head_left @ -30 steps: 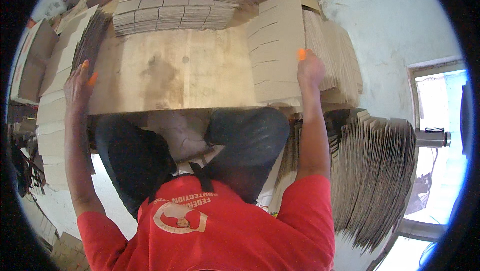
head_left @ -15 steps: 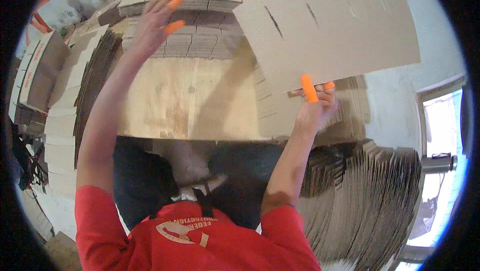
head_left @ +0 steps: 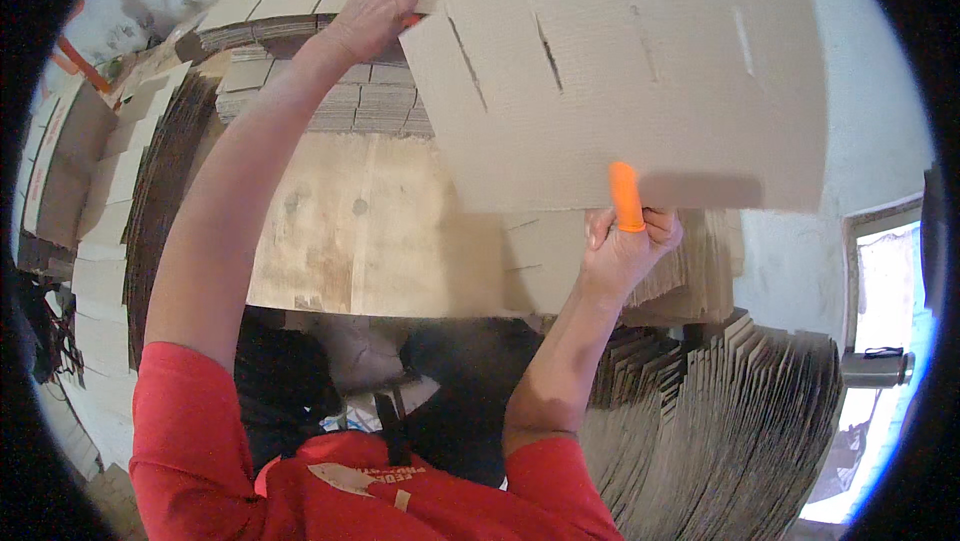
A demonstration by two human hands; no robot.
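Note:
A large slotted cardboard sheet is held up over the right part of the wooden table. My right hand grips its lower edge, with the thumb in an orange finger cover lying on the face towards me. At the sheet's upper left corner, my left hand is closed, an orange cover partly showing beside the corner. Several narrow slits run through the sheet. Behind my left hand, stacked slotted cardboard pieces stand along the table's far side.
More cardboard sheets are piled at the table's right end. Below them stands a dense row of cardboard sheets on edge. To the left are a tall cardboard stack and flat boxes. A bright window is at far right.
My left hand has moved right from above the stacks and closed at the sheet's upper left corner. The sheet has shifted left and slightly down, still gripped by my right hand.

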